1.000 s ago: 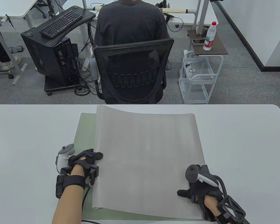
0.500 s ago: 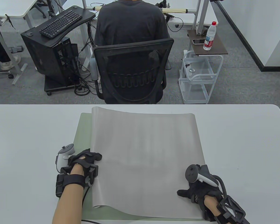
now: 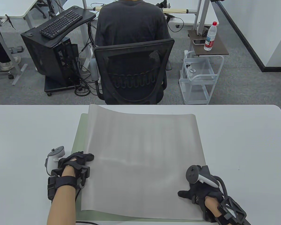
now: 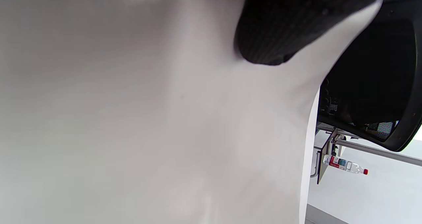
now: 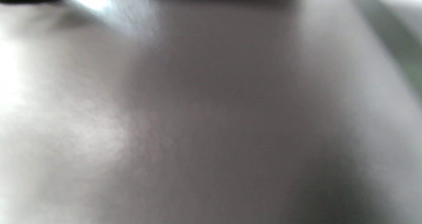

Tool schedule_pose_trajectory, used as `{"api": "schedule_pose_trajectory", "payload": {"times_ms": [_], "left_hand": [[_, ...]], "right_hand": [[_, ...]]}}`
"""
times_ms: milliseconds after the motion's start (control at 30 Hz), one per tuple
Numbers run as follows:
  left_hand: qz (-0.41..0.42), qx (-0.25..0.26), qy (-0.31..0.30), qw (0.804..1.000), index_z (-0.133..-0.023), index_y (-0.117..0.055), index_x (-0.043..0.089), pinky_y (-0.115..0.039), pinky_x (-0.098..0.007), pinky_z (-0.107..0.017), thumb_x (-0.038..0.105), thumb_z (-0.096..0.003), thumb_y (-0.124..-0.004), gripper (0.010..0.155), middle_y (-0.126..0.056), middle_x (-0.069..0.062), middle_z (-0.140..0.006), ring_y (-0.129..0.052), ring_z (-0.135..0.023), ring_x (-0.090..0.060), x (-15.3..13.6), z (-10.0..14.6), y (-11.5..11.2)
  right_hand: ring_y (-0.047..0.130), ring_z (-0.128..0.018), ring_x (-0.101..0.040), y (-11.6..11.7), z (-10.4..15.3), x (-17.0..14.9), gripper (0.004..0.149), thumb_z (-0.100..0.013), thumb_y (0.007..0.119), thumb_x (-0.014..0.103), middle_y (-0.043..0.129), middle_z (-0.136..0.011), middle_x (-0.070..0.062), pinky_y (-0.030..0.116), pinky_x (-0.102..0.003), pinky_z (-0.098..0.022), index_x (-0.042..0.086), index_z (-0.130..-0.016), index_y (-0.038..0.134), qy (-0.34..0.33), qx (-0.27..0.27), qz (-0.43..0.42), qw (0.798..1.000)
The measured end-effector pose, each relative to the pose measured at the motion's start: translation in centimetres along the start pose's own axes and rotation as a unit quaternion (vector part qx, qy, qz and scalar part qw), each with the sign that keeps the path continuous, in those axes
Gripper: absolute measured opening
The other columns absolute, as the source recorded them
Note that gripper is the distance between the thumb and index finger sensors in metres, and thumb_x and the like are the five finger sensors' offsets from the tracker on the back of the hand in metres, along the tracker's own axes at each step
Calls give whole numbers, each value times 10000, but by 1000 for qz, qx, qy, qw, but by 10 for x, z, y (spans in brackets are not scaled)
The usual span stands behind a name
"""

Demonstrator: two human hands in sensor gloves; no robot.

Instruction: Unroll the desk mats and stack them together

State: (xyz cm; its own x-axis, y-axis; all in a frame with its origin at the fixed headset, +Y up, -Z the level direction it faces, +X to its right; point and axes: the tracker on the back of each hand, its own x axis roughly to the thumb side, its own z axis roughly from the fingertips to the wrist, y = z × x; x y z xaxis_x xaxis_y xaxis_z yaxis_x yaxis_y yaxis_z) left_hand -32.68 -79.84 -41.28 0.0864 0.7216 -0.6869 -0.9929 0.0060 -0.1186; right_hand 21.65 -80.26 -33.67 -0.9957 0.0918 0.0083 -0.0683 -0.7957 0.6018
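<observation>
Grey desk mat (image 3: 142, 161) looks thin, floppy and light with curl memory; best taken at its side edges. It lies on a green desk mat (image 3: 80, 127) on the white table (image 3: 25, 131), far-left corner lifted. Left hand (image 3: 78, 160) grips its left edge; right hand (image 3: 200, 188) rests on the near-right corner, fingers' closure unclear.

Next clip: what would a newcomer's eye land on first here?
The big grey mat spread across the white table, lying over a green mat that peeks out along its left side. A gloved left hand holds the grey mat's left edge, the right hand rests on its near right corner. Beyond the table, a seated person in a black chair faces away.
</observation>
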Motion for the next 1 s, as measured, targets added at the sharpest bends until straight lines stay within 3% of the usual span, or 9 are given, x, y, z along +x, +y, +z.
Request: {"api": "schedule_pose_trajectory", "payload": {"times_ms": [133, 200, 433, 600, 700, 867, 933, 1000], "left_hand": [[-4, 2, 5, 1000, -864, -567, 289, -939, -302, -427, 367, -450, -922, 550, -738, 31, -886, -1024, -557, -162, 4, 1, -2], [-2, 2, 1, 1000, -880, -506, 245, -936, -316, -443, 337, -456, -897, 584, -737, -11, -947, -1036, -634, -222, 5, 1, -1], [20, 26, -11, 999, -996, -336, 188, -883, -426, -522, 241, -460, -847, 742, -774, -8, -937, -1006, -697, -257, 4, 10, 16], [21, 57, -10, 998, -1008, -350, 165, -858, -436, -538, 278, -458, -883, 774, -725, -17, -953, -967, -700, -249, 1, 19, 35], [15, 64, -11, 998, -1000, -436, 187, -868, -417, -515, 280, -460, -901, 718, -753, 14, -917, -976, -661, -222, 1, 24, 45], [-103, 42, -4, 994, -987, -501, 295, -864, -378, -469, 318, -455, -925, 681, -789, 92, -794, -958, -547, -149, 21, 25, 36], [-175, 54, -2, 983, -982, -498, 332, -886, -354, -413, 345, -448, -917, 679, -830, 142, -653, -965, -454, -105, 32, 23, 25], [-219, 73, 6, 973, -972, -521, 337, -888, -371, -425, 334, -442, -899, 651, -831, 146, -609, -972, -473, -114, 40, 21, 13]], "right_hand": [[-97, -926, -514, 0, 0, 0, 1059, -346, 594, 726, -155, -998, -213, 128, -666, -673, 142, -956, -45, 0, 0, 0, 1000], [-97, -926, -514, 0, 0, 0, 1059, -346, 593, 727, -155, -998, -212, 128, -665, -673, 144, -957, -45, 0, -1, 0, 1000], [-92, -929, -513, 0, 0, 0, 1059, -344, 594, 728, -151, -1002, -210, 131, -665, -674, 144, -959, -41, 0, -3, 1, 1000], [-91, -930, -514, 0, 0, 0, 1059, -344, 594, 728, -150, -1004, -210, 131, -664, -676, 145, -960, -40, 0, -4, 1, 1000], [-87, -932, -514, 0, 0, 0, 1059, -343, 594, 728, -147, -1007, -209, 135, -664, -677, 145, -961, -37, 0, -5, 2, 1000], [-83, -932, -518, 0, 0, 1, 1058, -343, 593, 726, -144, -1007, -213, 138, -666, -677, 142, -962, -36, 1, -5, 4, 1000], [-82, -933, -517, 0, 0, 1, 1058, -342, 592, 727, -144, -1008, -213, 139, -665, -677, 142, -962, -35, 1, -6, 4, 1000], [-81, -933, -518, 0, 0, 1, 1057, -342, 592, 727, -143, -1009, -212, 140, -666, -677, 144, -963, -33, 1, -7, 4, 1000]]}}
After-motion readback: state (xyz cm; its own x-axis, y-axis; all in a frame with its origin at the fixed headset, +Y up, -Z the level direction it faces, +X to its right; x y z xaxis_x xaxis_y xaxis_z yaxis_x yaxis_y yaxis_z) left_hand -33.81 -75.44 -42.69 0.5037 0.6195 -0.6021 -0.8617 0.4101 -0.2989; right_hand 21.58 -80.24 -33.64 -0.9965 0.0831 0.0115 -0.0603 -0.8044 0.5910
